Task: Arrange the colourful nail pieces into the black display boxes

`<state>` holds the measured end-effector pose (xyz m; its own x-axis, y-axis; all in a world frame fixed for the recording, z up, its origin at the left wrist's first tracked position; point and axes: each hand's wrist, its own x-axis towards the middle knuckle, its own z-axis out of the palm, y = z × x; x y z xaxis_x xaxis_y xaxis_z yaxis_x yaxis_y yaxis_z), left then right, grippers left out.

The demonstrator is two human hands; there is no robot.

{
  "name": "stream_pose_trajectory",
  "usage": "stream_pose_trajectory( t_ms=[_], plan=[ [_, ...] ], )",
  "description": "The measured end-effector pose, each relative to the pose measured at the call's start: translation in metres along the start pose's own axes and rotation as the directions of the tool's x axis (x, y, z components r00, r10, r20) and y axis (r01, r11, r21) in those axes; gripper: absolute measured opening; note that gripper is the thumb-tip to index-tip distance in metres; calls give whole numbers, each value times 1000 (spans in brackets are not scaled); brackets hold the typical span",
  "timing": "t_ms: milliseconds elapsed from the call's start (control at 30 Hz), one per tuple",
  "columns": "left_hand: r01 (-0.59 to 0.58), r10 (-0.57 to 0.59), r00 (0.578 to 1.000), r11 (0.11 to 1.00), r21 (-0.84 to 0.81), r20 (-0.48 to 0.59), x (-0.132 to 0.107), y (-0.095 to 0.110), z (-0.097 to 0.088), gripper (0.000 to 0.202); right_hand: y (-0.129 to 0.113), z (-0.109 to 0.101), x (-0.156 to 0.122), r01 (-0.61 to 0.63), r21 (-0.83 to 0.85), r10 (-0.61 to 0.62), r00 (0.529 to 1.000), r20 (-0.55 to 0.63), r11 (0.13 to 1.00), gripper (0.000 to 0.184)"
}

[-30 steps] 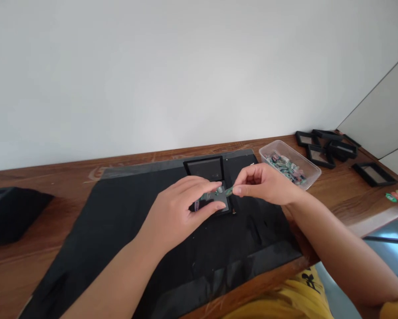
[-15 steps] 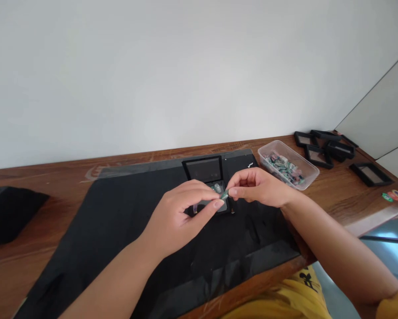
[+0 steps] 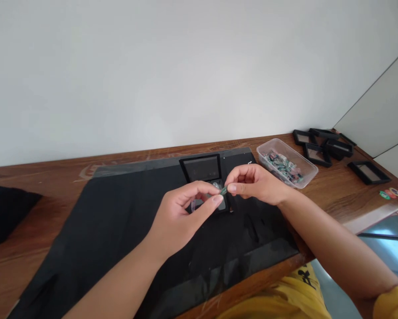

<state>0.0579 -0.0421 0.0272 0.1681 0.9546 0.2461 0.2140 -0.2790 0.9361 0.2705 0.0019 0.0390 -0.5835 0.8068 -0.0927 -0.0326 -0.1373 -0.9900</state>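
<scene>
A small green stone [image 3: 223, 190] is pinched between the fingertips of both hands. My left hand [image 3: 182, 217] grips it from the left with thumb and forefinger, and my right hand [image 3: 255, 184] holds its other end. Beneath the fingers lies a small black box [image 3: 201, 169] with its windowed lid raised at the back. Pale green and purple pieces show inside, and my left hand hides part of them. The box rests on a black mat [image 3: 119, 212].
To the right stands a clear plastic tub [image 3: 287, 163] of green and pink stones. Several black boxes [image 3: 368, 173] lie beyond it, near some round coloured stickers [image 3: 391, 193]. At the far left is a black object [image 3: 9, 212] on the wooden table [image 3: 29, 177].
Both hands stay together over the box. The green stone has turned slightly between the fingertips, and the left fingers are more bent. The whole view has shifted a little.
</scene>
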Motion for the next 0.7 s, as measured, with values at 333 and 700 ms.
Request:
stream_pose_trajectory(
  t_ms=[333,700],
  plan=[
    [15,-20,999,985,-172,-28,1,2,2,9,2,7,1,87,84,-81,994,-71,993,40],
    [-26,19,999,988,-151,-48,0,3,3,6,4,9,2,65,91,-57,995,-81,994,37]
  ],
)
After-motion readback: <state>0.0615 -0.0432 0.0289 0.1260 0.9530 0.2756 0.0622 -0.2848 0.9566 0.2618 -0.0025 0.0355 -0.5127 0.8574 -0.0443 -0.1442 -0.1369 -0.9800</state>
